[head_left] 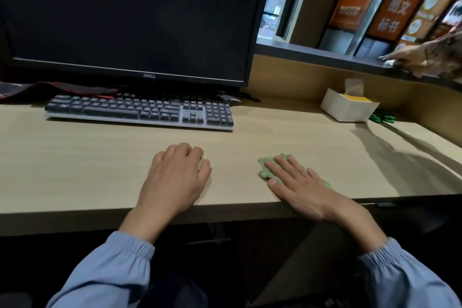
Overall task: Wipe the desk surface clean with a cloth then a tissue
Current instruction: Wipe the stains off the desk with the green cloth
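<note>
The light wooden desk (100,157) runs across the view. My right hand (297,182) lies flat, fingers spread, pressing a crumpled green cloth (265,170) onto the desk near the front edge. The cloth sticks out past the fingertips and beside the palm. My left hand (175,177) rests on the desk a little to the left, with its fingers curled under. A small pale patch shows between its thumb and fingers; I cannot tell what it is. A white tissue box (347,107) stands at the back right.
A dark keyboard (140,111) and a black monitor (130,15) fill the back left. A green object (382,117) lies beside the box. Another person's hand (402,57) rests on the raised counter ledge (312,54) at the right.
</note>
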Available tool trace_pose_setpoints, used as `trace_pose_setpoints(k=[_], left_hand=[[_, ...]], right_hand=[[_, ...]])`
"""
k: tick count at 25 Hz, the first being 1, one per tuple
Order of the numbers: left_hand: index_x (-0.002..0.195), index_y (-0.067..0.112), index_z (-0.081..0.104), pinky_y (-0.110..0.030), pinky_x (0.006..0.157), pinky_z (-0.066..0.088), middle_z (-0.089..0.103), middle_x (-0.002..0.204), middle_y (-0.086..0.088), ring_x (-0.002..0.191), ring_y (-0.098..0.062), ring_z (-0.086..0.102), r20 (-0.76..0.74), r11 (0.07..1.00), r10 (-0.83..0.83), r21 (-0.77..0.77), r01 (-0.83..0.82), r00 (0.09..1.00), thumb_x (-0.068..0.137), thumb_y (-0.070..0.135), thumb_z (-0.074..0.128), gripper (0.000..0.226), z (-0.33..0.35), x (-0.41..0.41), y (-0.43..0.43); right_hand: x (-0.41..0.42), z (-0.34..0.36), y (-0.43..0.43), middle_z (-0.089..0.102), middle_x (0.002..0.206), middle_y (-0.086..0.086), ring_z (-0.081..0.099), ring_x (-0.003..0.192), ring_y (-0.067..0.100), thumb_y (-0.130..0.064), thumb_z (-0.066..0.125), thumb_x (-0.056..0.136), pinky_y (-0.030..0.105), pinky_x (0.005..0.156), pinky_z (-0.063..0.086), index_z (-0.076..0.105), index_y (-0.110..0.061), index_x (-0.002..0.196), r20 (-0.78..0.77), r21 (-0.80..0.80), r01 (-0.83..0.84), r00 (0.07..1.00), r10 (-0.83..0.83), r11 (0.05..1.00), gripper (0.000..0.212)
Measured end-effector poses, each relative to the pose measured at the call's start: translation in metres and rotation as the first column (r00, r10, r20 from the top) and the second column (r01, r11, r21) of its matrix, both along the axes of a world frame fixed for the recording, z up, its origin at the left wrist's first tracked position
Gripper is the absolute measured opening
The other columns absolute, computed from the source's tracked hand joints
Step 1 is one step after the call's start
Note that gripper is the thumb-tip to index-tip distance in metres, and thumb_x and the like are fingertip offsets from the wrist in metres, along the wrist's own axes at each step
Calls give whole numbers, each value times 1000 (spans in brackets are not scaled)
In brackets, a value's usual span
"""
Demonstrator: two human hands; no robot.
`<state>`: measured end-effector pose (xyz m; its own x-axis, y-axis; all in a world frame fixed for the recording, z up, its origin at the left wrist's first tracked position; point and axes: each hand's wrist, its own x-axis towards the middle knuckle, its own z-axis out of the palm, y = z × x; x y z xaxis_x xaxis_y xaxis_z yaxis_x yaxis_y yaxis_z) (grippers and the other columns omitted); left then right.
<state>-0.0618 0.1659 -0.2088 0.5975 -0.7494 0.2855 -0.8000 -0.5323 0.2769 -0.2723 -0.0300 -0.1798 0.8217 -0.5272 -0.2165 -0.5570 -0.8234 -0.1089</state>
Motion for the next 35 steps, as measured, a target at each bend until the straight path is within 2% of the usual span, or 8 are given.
trace_pose_setpoints(k=[8, 12, 16, 18, 20, 26, 30, 35], left_hand=[[130, 26, 58, -38, 108, 37, 56, 128, 9, 123, -15, 48, -1, 1000, 7, -31, -7, 1000, 106, 47, 30, 42, -3, 3, 0], [127, 28, 57, -36, 108, 36, 53, 127, 11, 124, -13, 45, 20, 1000, -8, 12, 8, 1000, 103, 50, 19, 50, -2, 4, 1], [125, 30, 56, -35, 107, 34, 50, 123, 14, 122, -10, 43, 4, 1000, 9, 0, -9, 1000, 102, 51, 18, 49, -1, 6, -2], [121, 30, 56, -35, 105, 34, 50, 119, 14, 119, -10, 45, 8, 1000, 6, 8, -6, 1000, 100, 51, 19, 48, 0, 6, -4], [119, 32, 55, -35, 105, 33, 48, 118, 15, 118, -10, 44, -3, 1000, 11, 10, -11, 1000, 101, 51, 20, 45, 0, 7, -6], [119, 34, 55, -36, 105, 33, 49, 121, 15, 120, -10, 44, -29, 1000, 21, 12, -20, 999, 102, 52, 22, 41, 2, 6, -3], [123, 31, 58, -40, 106, 35, 54, 128, 10, 124, -16, 47, -18, 999, 34, 27, -34, 999, 105, 48, 34, 35, 1, 3, -1], [124, 27, 60, -42, 107, 35, 56, 131, 4, 125, -20, 48, -14, 999, 36, 26, -35, 999, 106, 46, 37, 36, 3, 1, -2]], right_hand=[[107, 2, -106, -11, 169, -11, -16, 154, 16, -63, 11, 103, 54, 123, -3, -1, -45, 159, -29, -11, 70, 997, -70, 998, 60], [175, 9, -157, -4, 170, -5, -8, 156, 23, -62, 10, 102, 59, 122, 1, 5, -39, 160, -53, 20, 111, 993, -110, 994, 63], [215, 20, -187, 0, 170, -5, -1, 156, 20, -73, 7, 94, 55, 123, 1, 10, -35, 161, -40, 55, 258, 966, -256, 965, 77], [222, 23, -192, 3, 170, -4, 7, 156, 24, -69, 11, 97, 56, 122, 7, 10, -35, 161, -73, 29, 298, 953, -296, 954, 72], [226, 21, -194, 4, 170, -1, 8, 156, 27, -60, 13, 103, 58, 122, 9, 11, -35, 161, -84, -12, 221, 972, -221, 975, 63], [177, 16, -151, -4, 170, -3, -8, 156, 24, -52, 12, 106, 60, 121, 3, 2, -37, 160, -37, -7, 31, 999, -31, 999, 57], [105, 15, -85, -12, 168, -9, -17, 154, 17, -57, 8, 105, 55, 123, -3, -4, -41, 160, -49, 26, -76, 996, 78, 997, 58], [11, 3, -1, -18, 165, -19, -26, 150, 8, -55, 7, 106, 46, 123, -11, -7, -47, 157, 25, 13, -149, 989, 148, 989, 54]])
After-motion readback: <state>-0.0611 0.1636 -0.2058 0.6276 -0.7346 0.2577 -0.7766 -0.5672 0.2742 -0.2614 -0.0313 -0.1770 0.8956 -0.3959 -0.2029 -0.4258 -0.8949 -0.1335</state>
